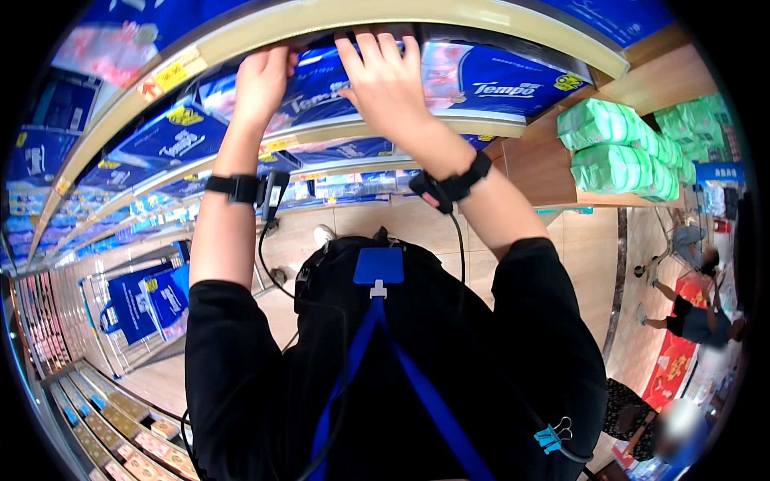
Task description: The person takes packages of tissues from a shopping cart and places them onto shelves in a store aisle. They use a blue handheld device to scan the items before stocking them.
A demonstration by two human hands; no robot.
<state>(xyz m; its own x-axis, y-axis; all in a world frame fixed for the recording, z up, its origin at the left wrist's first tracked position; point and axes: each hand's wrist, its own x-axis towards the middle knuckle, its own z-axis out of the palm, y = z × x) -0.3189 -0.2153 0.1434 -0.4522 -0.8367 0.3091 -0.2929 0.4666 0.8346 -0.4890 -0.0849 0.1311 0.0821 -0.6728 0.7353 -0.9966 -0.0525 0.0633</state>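
Both arms reach up to a store shelf stocked with blue Tempo tissue packs. My left hand [263, 84] is at the left end of a Tempo pack [313, 90], its fingers curled and partly hidden under the shelf edge above. My right hand [385, 84] lies over the right part of that pack, fingers spread, the fingertips in the dark gap beneath the upper shelf's cream edge [337, 13]. Whether either hand grips the pack cannot be told. Another Tempo pack [511, 87], with a pink floral end, lies just right of my right hand.
More Tempo packs [174, 141] fill the shelves at left. A wire shopping cart [114, 367] with blue packs stands lower left. Green-wrapped packs [610, 168] are stacked on a wooden display at right. Several other people are in the aisle at far right.
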